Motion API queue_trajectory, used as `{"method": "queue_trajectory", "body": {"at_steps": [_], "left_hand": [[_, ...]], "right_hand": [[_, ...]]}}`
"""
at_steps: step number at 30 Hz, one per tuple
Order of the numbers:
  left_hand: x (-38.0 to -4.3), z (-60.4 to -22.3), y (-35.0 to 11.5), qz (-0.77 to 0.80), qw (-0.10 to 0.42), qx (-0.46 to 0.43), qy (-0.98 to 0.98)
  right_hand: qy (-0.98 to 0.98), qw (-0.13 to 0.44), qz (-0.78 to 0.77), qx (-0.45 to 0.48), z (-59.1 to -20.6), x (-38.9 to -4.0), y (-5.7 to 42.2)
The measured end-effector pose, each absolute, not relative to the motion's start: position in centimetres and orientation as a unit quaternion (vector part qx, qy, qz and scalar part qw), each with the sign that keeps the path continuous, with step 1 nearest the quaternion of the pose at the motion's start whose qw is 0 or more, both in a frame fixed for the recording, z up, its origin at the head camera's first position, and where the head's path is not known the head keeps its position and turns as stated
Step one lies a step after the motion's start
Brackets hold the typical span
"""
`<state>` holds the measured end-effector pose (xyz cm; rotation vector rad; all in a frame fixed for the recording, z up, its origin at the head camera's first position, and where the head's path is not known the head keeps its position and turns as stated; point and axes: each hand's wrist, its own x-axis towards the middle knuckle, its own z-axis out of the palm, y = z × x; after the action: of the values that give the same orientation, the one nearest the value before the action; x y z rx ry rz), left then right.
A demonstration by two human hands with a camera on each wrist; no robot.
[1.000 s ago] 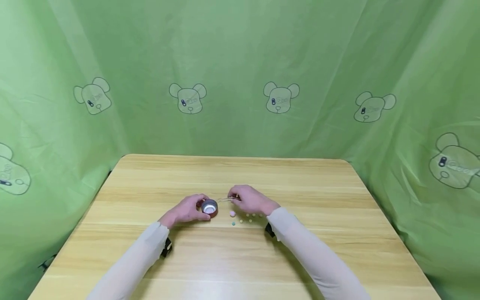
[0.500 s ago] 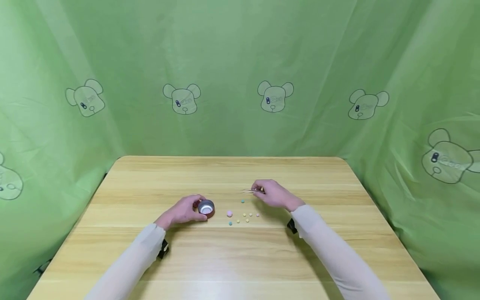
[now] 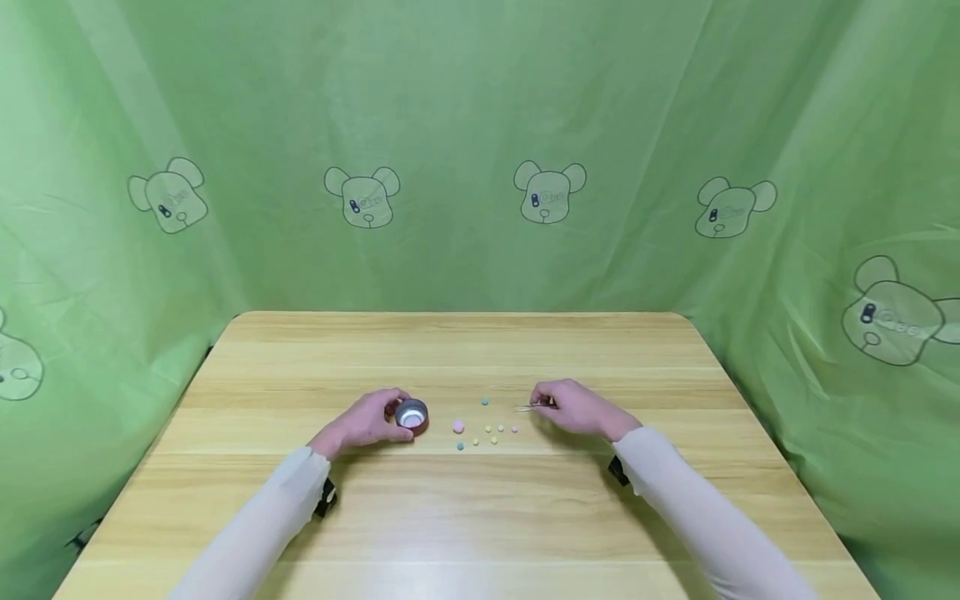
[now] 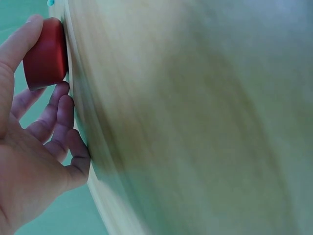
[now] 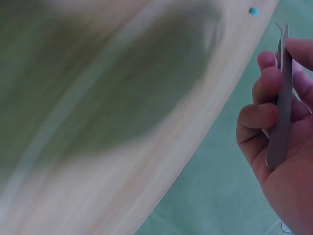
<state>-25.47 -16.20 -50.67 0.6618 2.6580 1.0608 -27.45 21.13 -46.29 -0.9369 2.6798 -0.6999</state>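
Observation:
My left hand point(image 3: 367, 419) grips a small red round metal lid point(image 4: 46, 54) between thumb and fingers, its hollow side facing up on the table. A grey rim and a whitish inside show in the head view. To the right, my right hand point(image 3: 576, 407) holds metal tweezers point(image 5: 281, 112), their tips pointing left and slightly apart with nothing between them. Between the hands lie a larger pink ball point(image 3: 458, 427), a teal ball point(image 3: 485, 402), a second teal ball point(image 3: 460, 446) and several tiny yellow and pink balls point(image 3: 493, 440).
The wooden table point(image 3: 420, 517) reaches well beyond both hands. A green curtain point(image 3: 457, 267) with printed bear heads surrounds its back and sides. A dark wrist camera point(image 3: 618, 471) sits under the right sleeve.
My right hand has moved right with the tweezers, away from the lid, then slightly nearer to me. The far teal ball it was covering now shows. My left hand stays on the lid.

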Motion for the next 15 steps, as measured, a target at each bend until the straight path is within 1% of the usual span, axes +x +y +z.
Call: {"method": "queue_trajectory", "body": {"at_steps": [5, 11, 15], "left_hand": [[-25.4, -50.6, -16.2, 0.363, 0.104, 0.221, 0.899], [-25.4, -50.7, -16.2, 0.365, 0.104, 0.220, 0.899], [-25.4, -50.8, -16.2, 0.367, 0.105, 0.220, 0.898]], "right_hand": [[0.905, 0.104, -0.236, -0.338, -47.0, -26.8, 22.1], [0.902, 0.119, -0.242, -0.338, -47.5, -26.4, 22.5], [0.903, 0.118, -0.238, -0.337, -47.7, -26.2, 22.5]]}}
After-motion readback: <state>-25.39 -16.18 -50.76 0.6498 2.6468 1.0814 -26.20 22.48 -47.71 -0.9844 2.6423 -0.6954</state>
